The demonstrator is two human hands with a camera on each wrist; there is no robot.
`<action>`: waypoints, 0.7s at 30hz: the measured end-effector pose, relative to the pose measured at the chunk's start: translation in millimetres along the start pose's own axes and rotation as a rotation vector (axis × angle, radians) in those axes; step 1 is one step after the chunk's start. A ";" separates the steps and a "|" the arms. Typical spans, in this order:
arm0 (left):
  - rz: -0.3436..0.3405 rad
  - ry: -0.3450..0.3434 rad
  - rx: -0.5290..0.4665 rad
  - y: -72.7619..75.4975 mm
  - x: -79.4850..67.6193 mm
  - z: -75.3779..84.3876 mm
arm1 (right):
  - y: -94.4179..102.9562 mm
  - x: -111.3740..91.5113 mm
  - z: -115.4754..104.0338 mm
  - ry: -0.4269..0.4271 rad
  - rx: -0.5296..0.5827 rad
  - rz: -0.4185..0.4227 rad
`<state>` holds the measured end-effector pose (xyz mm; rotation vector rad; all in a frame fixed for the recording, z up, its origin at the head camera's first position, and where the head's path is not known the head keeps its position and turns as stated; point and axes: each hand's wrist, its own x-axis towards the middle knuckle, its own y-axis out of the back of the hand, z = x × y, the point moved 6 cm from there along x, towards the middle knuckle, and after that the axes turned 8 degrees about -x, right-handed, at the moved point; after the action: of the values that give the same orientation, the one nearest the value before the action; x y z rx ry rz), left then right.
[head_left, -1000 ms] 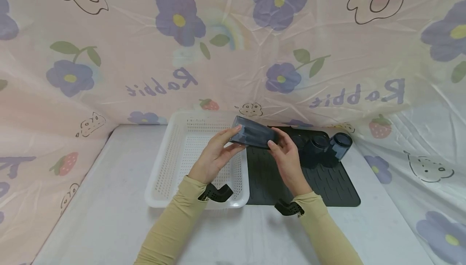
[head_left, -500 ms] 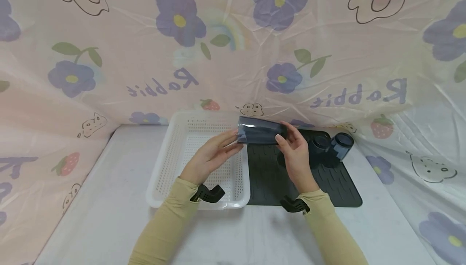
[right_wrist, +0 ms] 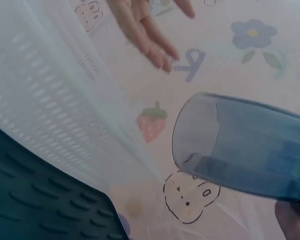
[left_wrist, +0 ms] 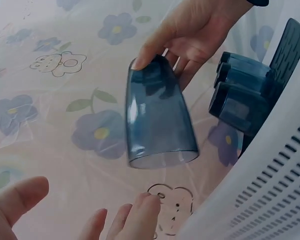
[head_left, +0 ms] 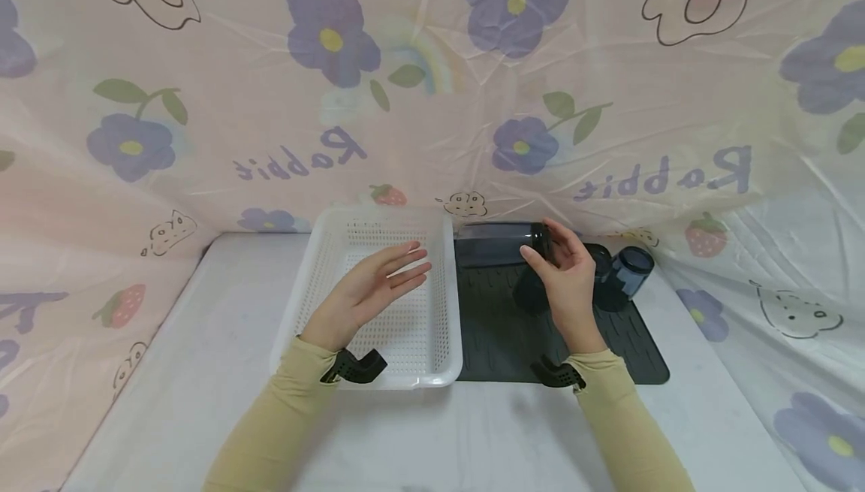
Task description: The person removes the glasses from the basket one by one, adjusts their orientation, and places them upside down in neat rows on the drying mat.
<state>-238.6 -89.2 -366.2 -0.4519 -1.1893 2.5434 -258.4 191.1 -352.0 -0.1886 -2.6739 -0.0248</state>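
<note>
My right hand (head_left: 568, 282) grips a translucent dark blue cup (head_left: 496, 244) round its base end. The cup lies sideways in the air above the black ridged mat (head_left: 486, 327), its open mouth facing left. In the left wrist view the cup (left_wrist: 160, 120) shows its rim pointing down the picture. My left hand (head_left: 372, 285) is held over the white perforated basket (head_left: 287, 342), its fingers stretched and touching nothing. More blue cups (head_left: 631, 267) stand base up on the mat, partly hidden behind my right hand.
The basket sits directly left of the mat, their edges meeting. Both rest on a white table (head_left: 223, 327). A patterned plastic sheet (head_left: 419, 131) rises behind the table and along its sides.
My left hand has let go of the cup's mouth end and moved left, down over the basket. My right hand has carried the cup rightward and levelled it.
</note>
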 end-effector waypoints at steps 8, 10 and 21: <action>0.002 -0.035 0.035 8.9 -11.2 29.0 | 1.4 3.2 0.4 0.031 -0.105 0.018; 0.006 -0.049 0.046 12.5 -13.8 35.9 | -0.9 2.2 -5.0 0.037 -0.143 0.009; 0.027 -0.083 0.050 28.4 -24.7 54.4 | -10.9 -3.9 -15.4 0.093 -0.313 -0.020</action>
<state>-241.8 -153.5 -351.4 -0.3568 -1.1525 2.6315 -249.7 179.0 -339.8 -0.2520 -2.5658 -0.4484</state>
